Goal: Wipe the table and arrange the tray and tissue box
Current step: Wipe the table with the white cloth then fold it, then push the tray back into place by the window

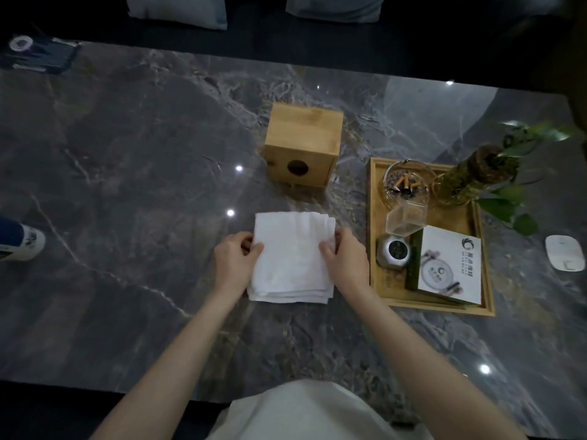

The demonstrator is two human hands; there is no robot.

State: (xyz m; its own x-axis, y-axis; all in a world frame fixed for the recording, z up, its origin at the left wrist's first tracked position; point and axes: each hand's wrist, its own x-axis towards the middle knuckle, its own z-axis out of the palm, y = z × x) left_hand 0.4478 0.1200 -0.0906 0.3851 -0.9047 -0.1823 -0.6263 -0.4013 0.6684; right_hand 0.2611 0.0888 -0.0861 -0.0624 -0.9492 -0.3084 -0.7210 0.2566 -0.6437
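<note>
A folded white cloth [292,258] lies flat on the dark marble table [133,192]. My left hand [236,260] pinches its left edge and my right hand [344,262] pinches its right edge. Behind the cloth stands a wooden tissue box [303,138] with a round hole facing me. To the right sits a wooden tray [486,300] holding a glass ashtray [406,182] with cigarette butts, a clear cup [405,217], a round metal object [394,250], a white booklet [448,265] and a plant in a glass vase [470,179].
A white flat device [565,252] lies right of the tray. A dark packet [38,55] rests at the far left corner, and a blue-and-white item [19,239] sits at the left edge. Cushions [178,9] line the far side. The table's near edge runs just in front of me.
</note>
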